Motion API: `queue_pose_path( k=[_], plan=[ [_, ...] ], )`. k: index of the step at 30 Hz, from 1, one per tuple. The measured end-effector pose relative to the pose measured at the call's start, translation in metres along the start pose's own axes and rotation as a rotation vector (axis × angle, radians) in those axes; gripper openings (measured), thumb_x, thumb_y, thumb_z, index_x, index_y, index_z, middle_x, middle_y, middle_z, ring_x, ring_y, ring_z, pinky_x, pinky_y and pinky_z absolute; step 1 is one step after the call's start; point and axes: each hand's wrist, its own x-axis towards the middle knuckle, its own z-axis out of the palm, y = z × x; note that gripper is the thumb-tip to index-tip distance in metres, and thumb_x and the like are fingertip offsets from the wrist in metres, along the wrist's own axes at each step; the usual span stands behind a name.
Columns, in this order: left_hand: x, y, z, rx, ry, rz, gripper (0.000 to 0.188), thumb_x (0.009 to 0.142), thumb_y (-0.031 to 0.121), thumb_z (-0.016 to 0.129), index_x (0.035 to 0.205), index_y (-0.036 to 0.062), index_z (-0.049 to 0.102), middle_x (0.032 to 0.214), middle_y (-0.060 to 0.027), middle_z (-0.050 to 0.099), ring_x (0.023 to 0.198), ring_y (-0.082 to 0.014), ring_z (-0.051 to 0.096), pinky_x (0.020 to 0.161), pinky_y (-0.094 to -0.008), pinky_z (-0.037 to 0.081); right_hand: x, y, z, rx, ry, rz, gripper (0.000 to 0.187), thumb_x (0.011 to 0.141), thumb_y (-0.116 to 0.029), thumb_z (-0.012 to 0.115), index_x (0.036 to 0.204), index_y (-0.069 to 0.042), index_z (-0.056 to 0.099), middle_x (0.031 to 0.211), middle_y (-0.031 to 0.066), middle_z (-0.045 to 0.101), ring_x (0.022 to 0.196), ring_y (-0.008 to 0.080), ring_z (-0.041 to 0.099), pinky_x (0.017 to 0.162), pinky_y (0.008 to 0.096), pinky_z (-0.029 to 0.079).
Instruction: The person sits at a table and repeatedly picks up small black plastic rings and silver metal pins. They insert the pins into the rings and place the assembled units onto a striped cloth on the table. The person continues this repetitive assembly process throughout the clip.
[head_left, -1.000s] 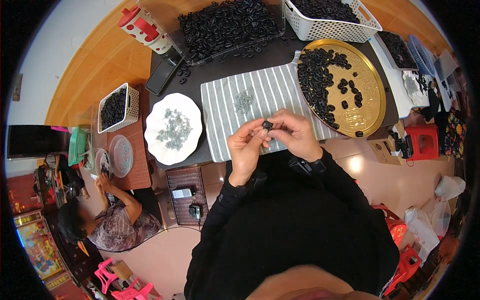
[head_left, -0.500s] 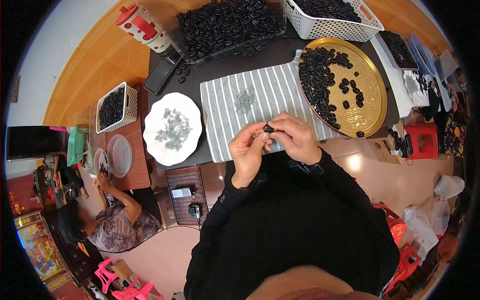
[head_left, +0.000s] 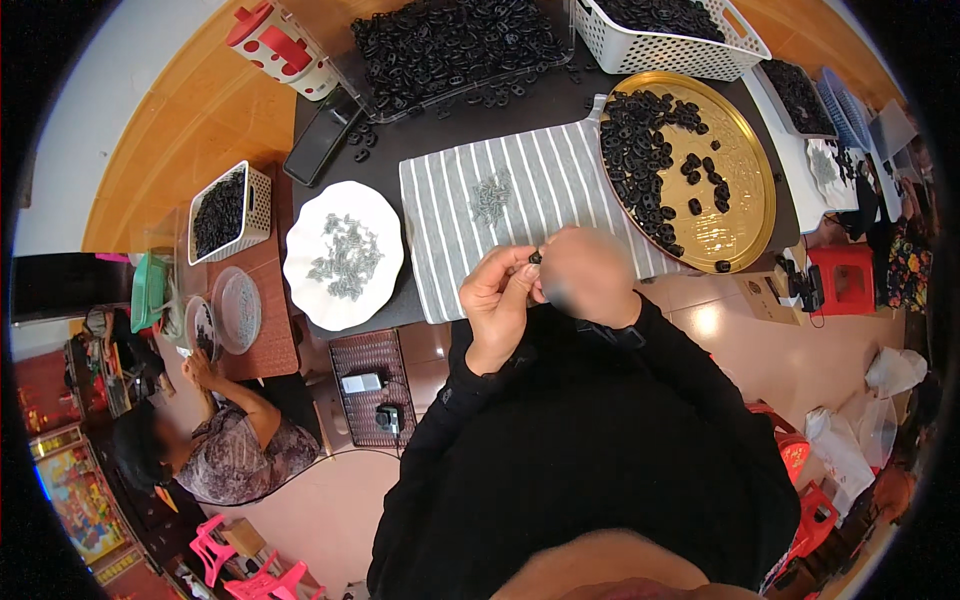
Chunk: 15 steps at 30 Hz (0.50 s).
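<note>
- Left hand (head_left: 500,300) raised at chest height over the near table edge, fingers curled, thumb and fingertips pinching a small black part (head_left: 535,257).
- Right hand (head_left: 585,278) pressed close against the left, fingers bunched at the same black part; blurred, so exact grip impossible to tell.
- Black part held between both hands, just above the near edge of the striped cloth (head_left: 560,190).
- Both forearms in black sleeves, rising from the lower edge.
- On the cloth, a small heap of grey metal bits (head_left: 491,195), a little beyond the hands.
- Right of the cloth, touching it, a round gold tray (head_left: 745,200) with black parts piled along its left half and a few scattered toward the middle.
- Left of the cloth, a white plate (head_left: 300,270) with more grey metal bits.
- Farther back, a clear tray (head_left: 560,45) heaped with black parts, several spilled onto the dark table (head_left: 400,145) around it.
- At the far right corner, a white basket (head_left: 690,55) full of black parts.
- At the far left corner, a red-and-white jug (head_left: 285,50), tilted in the view.
- Beside the jug, a flat black box (head_left: 322,150) on the table.
- Well to the left, a lower brown table with a small white basket (head_left: 255,215) of black parts and two round dishes.
- There, another person (head_left: 230,440) seated, one hand up at that table's edge.
</note>
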Motion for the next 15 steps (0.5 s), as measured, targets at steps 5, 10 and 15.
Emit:
queue_pose_path(
  k=[5,10,15],
  plan=[
    [0.004,0.004,0.004,-0.048,0.021,-0.010,0.021,0.089,-0.005,0.060,0.110,-0.0037,0.064,0.086,-0.0057,0.061,0.070,-0.0098,0.059,0.058,-0.0210,0.049,0.001,-0.003,0.002,0.199,0.029,0.188,0.018,0.081,0.011,0.061,0.098,0.004,0.061,0.085,0.0100,0.059,0.069,0.0157,0.060,0.059,0.0264,0.047],
    [0.003,0.000,-0.002,-0.053,-0.052,-0.063,0.029,0.090,-0.004,0.060,0.119,-0.0025,0.061,0.090,-0.0063,0.063,0.073,-0.0102,0.060,0.059,-0.0218,0.049,0.000,-0.015,-0.010,0.302,-0.016,0.448,0.018,0.082,0.007,0.062,0.099,0.001,0.063,0.083,0.0020,0.059,0.070,0.0079,0.054,0.063,0.0224,0.044],
    [0.006,0.001,-0.003,-0.113,-0.093,-0.088,0.036,0.091,-0.003,0.059,0.127,-0.0023,0.056,0.093,-0.0071,0.064,0.076,-0.0103,0.058,0.064,-0.0235,0.050,0.020,-0.022,-0.073,0.355,-0.066,0.775,0.024,0.080,0.003,0.066,0.103,-0.003,0.066,0.081,-0.0004,0.061,0.074,0.0051,0.055,0.064,0.0223,0.045]
  ],
)
